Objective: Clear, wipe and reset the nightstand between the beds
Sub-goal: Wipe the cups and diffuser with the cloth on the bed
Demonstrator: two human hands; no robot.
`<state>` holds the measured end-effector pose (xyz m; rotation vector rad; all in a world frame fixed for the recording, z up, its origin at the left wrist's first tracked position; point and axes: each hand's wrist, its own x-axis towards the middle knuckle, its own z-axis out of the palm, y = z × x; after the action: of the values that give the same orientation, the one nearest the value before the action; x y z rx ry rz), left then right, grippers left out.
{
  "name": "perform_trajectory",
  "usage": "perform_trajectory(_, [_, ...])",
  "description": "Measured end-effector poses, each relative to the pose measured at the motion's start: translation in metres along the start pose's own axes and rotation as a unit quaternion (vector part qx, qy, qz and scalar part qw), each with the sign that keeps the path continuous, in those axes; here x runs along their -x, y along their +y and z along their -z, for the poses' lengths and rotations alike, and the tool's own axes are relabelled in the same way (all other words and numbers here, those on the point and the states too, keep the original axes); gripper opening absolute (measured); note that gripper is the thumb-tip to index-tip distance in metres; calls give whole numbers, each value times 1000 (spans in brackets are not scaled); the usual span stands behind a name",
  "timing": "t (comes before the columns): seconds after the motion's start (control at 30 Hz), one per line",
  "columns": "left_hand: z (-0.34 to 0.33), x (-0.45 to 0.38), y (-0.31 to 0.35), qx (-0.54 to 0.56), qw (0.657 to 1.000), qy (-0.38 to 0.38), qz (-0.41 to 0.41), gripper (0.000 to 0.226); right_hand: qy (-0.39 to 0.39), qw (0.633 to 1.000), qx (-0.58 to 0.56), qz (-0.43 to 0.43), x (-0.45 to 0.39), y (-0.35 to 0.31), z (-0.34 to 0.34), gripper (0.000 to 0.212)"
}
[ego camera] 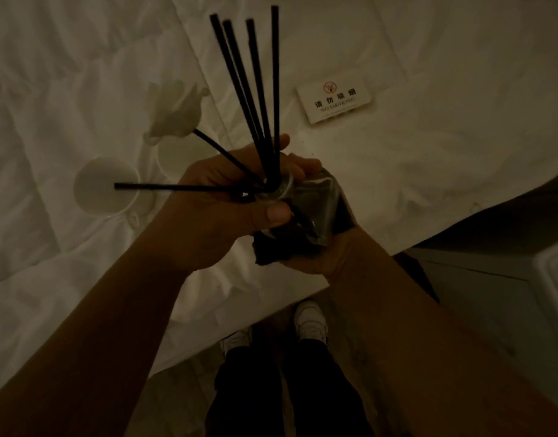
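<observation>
I hold a glass reed diffuser bottle [321,200] over the edge of a white bed [444,89]. Several black reeds [258,89] fan out of its neck, one tipped with a white artificial flower [173,111]. My left hand [214,212] grips the bottle's neck, thumb over the rim. My right hand [318,253] cups the bottle from below with a dark cloth [280,247] pressed against the glass. A no-smoking sign card [332,100] lies flat on the bedding. Two white cups [105,184] rest on the duvet at left.
The grey nightstand [507,294] shows at the lower right, its top edge at the frame's right side. My shoes and dark trousers [287,373] stand on the floor strip between bed and nightstand. The room is dim.
</observation>
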<state>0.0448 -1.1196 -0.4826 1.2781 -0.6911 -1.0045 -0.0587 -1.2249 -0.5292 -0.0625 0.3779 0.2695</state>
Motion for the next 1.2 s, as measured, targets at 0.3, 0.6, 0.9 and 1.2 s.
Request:
perform_trajectory(0.3, [-30, 8, -14, 48, 981, 185, -31, 31, 119, 989, -1, 92, -3, 22, 8, 50])
perform_trajectory(0.6, [-24, 5, -13, -27, 938, 346, -2, 32, 233, 909, 27, 344, 3, 53, -24, 44])
perform_trajectory(0.9, [-5, 3, 1, -83, 963, 254, 21, 28, 388, 716, 307, 493, -13, 32, -53, 23])
perform_trajectory(1.2, [3, -44, -16, -166, 958, 230, 28, 34, 361, 825, 210, 380, -1, -65, -24, 15])
